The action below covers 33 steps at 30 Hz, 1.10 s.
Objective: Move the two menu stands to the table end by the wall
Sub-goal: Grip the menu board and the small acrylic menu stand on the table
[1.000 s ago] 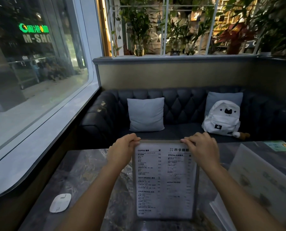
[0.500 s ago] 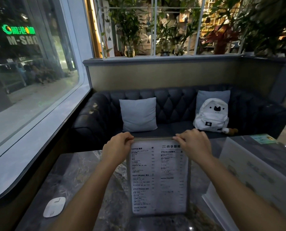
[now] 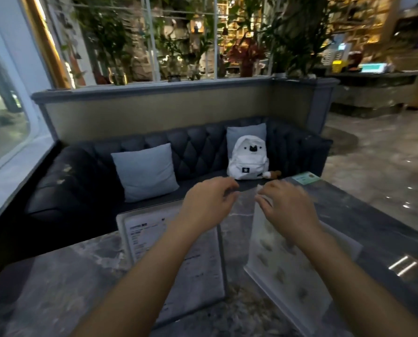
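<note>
Table (image 3: 57, 276) left end bare | left hand (image 3: 206, 203), right hand (image 3: 286, 205) above stands, apart

A single wide-angle view comes from the person's head, looking forward and downward across the marble tabletop (image 3: 57, 276) toward the dark tufted sofa (image 3: 198, 152) beyond its far edge. Both forearms enter from the bottom edge, so the camera sits close above them. The lens bends the edges: the window frame (image 3: 20, 152) curves along the left, the shop floor (image 3: 385, 166) opens at right. The picture is motion-blurred.
</note>
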Each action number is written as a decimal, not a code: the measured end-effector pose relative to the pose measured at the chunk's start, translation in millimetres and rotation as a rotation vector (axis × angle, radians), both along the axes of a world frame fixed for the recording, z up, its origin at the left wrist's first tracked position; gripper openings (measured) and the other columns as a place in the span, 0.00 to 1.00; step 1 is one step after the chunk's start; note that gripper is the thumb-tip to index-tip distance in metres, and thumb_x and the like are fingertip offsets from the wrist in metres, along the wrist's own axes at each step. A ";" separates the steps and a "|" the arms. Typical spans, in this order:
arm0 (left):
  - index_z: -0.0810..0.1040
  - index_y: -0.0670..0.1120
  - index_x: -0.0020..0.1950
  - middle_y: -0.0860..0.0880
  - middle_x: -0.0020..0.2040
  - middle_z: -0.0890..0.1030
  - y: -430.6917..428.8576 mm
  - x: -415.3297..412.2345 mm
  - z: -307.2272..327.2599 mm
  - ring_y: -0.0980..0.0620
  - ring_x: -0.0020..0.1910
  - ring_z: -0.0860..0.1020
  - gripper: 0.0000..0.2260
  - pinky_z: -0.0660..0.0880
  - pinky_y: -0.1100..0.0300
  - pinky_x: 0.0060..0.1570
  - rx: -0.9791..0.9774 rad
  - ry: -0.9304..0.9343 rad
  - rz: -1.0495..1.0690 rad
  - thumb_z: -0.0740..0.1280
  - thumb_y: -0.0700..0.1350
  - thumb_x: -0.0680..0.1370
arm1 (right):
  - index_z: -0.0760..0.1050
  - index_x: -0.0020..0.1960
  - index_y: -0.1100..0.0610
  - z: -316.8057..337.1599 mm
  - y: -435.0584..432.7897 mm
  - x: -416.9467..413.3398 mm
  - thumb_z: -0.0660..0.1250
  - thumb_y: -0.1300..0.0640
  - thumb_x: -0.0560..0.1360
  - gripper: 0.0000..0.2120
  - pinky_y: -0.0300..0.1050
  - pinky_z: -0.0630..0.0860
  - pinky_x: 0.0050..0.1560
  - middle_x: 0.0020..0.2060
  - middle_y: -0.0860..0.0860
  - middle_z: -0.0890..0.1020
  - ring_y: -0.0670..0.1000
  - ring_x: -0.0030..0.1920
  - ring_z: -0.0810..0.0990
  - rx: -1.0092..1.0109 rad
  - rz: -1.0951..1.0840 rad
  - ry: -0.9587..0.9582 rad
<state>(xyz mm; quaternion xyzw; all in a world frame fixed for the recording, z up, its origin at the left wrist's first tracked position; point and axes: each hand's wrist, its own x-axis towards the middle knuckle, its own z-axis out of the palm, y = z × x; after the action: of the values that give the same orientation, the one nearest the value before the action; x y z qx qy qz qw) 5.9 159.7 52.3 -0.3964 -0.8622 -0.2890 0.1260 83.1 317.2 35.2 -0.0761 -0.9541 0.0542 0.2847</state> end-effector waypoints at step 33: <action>0.81 0.49 0.52 0.47 0.40 0.81 72.9 38.0 -49.3 0.45 0.42 0.77 0.09 0.66 0.41 0.60 -0.011 0.255 -0.075 0.65 0.42 0.74 | 0.82 0.43 0.54 -20.6 98.8 67.2 0.65 0.53 0.73 0.08 0.43 0.65 0.34 0.42 0.53 0.85 0.55 0.42 0.79 -0.319 -0.198 -0.007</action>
<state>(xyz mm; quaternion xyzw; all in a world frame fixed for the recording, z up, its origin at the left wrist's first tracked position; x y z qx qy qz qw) 43.9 232.7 3.0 -0.4626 -0.8252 -0.2362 0.2218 150.3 416.0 14.6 -0.2139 -0.9222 0.1765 0.2696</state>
